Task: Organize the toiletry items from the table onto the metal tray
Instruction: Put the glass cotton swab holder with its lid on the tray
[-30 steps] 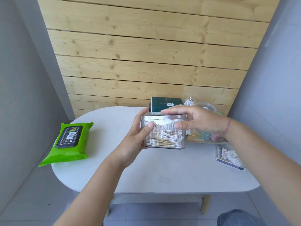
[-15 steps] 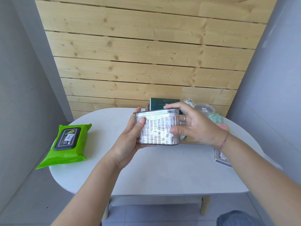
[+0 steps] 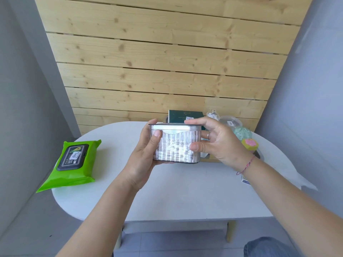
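Nearest, both hands carry the swab box (image 3: 176, 147) clear of the table (image 3: 176, 193), above its centre.

- **Left hand** (image 3: 146, 158): grasps the box's 9 o'clock end, thumb across the front, palm under the base.
- **Right hand** (image 3: 220, 143): grips the 3 o'clock end, thumb on the front, fingers over the lid.
- **Risk one:** the lid looks merely seated. Pressure from the right fingers, or a tilt, could pop it and spill swabs.
- **Risk two:** the ribbed clear plastic likely gives a slippery hold if either hand lets go early.

On the table, the wipes (image 3: 74, 164) lie at 9 o'clock. A packet (image 3: 244, 179) lies at 3 o'clock, under the right forearm. Neither is on the tray yet.

Farthest, at 1 o'clock, the tray (image 3: 210, 160) is crowded with a carton (image 3: 183, 115), a jar (image 3: 213, 115) and a tub (image 3: 231, 122). Little of it shows, so a blind set-down could topple the carton.
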### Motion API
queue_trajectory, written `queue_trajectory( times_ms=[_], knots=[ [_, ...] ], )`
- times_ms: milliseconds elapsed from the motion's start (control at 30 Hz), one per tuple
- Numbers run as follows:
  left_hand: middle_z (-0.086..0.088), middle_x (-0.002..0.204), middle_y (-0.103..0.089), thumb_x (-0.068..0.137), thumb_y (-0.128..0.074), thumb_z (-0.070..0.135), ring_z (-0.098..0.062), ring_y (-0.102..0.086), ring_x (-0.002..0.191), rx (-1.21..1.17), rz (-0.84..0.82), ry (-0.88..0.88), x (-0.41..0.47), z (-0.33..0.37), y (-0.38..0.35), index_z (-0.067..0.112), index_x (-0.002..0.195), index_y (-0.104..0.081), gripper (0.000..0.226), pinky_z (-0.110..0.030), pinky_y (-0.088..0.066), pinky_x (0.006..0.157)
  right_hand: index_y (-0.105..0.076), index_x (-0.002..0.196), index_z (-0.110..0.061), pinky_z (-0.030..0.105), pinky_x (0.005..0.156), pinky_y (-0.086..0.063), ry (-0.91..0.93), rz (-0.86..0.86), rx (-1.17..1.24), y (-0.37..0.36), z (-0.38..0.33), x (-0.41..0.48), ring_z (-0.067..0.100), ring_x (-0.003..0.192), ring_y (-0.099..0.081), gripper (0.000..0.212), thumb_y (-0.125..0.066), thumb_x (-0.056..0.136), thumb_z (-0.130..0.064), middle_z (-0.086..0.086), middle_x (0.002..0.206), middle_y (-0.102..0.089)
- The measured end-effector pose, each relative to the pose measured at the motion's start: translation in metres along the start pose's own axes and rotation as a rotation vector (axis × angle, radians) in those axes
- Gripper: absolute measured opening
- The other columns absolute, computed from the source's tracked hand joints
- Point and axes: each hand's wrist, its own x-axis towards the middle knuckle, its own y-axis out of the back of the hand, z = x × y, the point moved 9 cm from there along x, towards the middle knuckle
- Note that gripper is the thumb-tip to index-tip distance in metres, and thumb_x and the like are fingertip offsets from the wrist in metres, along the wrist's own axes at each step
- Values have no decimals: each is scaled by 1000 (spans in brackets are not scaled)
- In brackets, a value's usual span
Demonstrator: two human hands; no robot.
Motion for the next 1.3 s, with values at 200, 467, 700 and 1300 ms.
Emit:
queue_trajectory(
  times_ms=[200,467,700,1300],
  knots=[
    [13,120,-53,95,-38,43,2,-59,100,209,-52,-93,-9,7,-16,33,132,-28,40,-10,-47,76,-54,117,-27,32,80,-52,-217,79,238,10,41,-8,18,106,-58,46,-50,82,-57,1,132,-51],
    [24,138,-48,85,-27,71,-3,-48,128,145,-142,65,-6,-10,-28,56,132,-35,51,-34,-47,99,-58,123,-16,48,88,-55,-685,60,452,7,79,-30,33,102,-64,50,-49,89,-50,16,122,-63],
    [-7,105,-67,91,-53,42,-25,-66,93,-42,62,397,-5,-41,-17,24,108,-66,27,-39,-59,78,-63,108,-18,47,86,-55,-583,226,331,18,78,-32,28,93,-64,26,-52,92,-34,9,106,-65],
    [-10,95,-62,84,-56,49,-24,-63,81,94,-45,584,36,-60,-55,14,98,-56,37,-34,-57,68,-41,135,-39,27,105,-42,-387,36,-337,69,26,-46,1,110,-58,71,-71,71,-46,-5,123,-60]
  ],
)
